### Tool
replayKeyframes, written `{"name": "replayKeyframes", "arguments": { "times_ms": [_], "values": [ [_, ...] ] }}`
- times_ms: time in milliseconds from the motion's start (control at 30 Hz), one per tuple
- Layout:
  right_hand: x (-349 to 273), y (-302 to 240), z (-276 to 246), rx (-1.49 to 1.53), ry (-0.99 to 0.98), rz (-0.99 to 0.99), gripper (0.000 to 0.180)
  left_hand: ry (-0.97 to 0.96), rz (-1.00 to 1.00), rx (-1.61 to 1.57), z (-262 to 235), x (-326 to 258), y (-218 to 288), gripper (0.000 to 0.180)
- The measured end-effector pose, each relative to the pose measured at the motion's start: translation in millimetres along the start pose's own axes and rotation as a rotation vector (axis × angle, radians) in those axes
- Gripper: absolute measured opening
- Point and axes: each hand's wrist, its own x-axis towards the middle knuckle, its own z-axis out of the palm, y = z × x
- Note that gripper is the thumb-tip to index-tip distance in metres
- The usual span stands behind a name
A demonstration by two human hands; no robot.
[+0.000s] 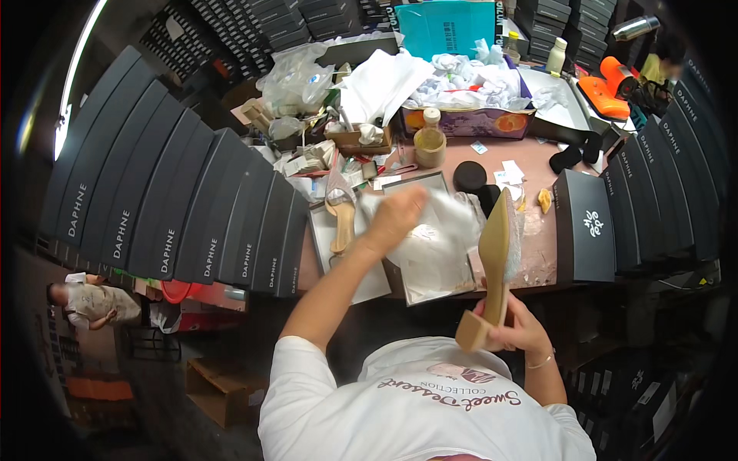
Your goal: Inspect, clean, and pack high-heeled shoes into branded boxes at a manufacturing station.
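My right hand (524, 326) grips a block-heeled shoe (496, 242) near its heel. The shoe stands on end, its tan sole turned partly to the left and its pale sparkly upper to the right. My left hand (398, 215) is closed, somewhat blurred, on a sheet of thin white tissue paper (453, 217) over an open shoebox (434, 280). More white paper lies in that box. Left of it, a matching shoe (342, 219) rests in a shallow grey box part (369, 280).
Stacked dark shoeboxes (223, 207) wall off the left; more boxes (588, 230) stand right. Behind are a jar with a white cap (430, 146), a black round lid (469, 176), a purple carton (492, 123) of crumpled paper, and an orange tool (607, 92). Another person (100, 300) is far left.
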Motion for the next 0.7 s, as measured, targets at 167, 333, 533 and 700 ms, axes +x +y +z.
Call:
{"name": "replayKeyframes", "arguments": {
  "times_ms": [167, 333, 533, 700],
  "values": [
    [3, -25, 2, -0.137, -0.347, 0.040, 0.085, -0.116, -0.381, -0.410, -40, 65, -32, 0.024],
    [97, 2, 16, -0.144, -0.377, 0.184, 0.061, -0.114, -0.630, -0.138, -42, -13, -135, 0.035],
    [135, 53, -6, 0.133, -0.298, 0.415, 0.064, 0.096, -0.382, -0.129, -59, -121, -23, 0.061],
    [129, 59, 1, 0.202, -0.338, 0.365, 0.062, 0.209, -0.277, 0.146, 0, -142, 11, 0.057]
  ]
}}
